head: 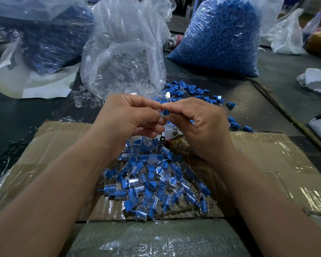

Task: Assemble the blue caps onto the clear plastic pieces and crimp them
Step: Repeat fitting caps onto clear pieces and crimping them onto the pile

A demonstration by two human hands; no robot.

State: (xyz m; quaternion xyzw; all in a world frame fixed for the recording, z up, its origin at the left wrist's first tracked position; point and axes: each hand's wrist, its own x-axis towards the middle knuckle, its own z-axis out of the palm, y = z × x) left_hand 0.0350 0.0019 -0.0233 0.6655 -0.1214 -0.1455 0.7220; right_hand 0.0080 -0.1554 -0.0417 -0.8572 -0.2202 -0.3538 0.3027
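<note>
Both hands meet above flat brown cardboard sheet (pixel 267 164), mid-scene: left hand (pixel 126 119) pinches small clear plastic piece (pixel 162 118); right hand (pixel 198 123) pinches small blue plastic cap (pixel 166 112) against it. Advice: keep cap square to opening, push straight, squeeze evenly until seated.

A blue cap (pixel 165 112) meets a clear plastic piece (pixel 162 118). The right hand (pixel 202 127) pinches the cap and the left hand (pixel 126 119) the piece, above the far edge of the cardboard (pixel 54 145). Assembled pieces (pixel 152 184), clear bodies with blue caps, lie heaped at its middle. Loose blue caps (pixel 193 91) and loose clear pieces (pixel 85 98) scatter on the table (pixel 35 112) beyond.
</note>
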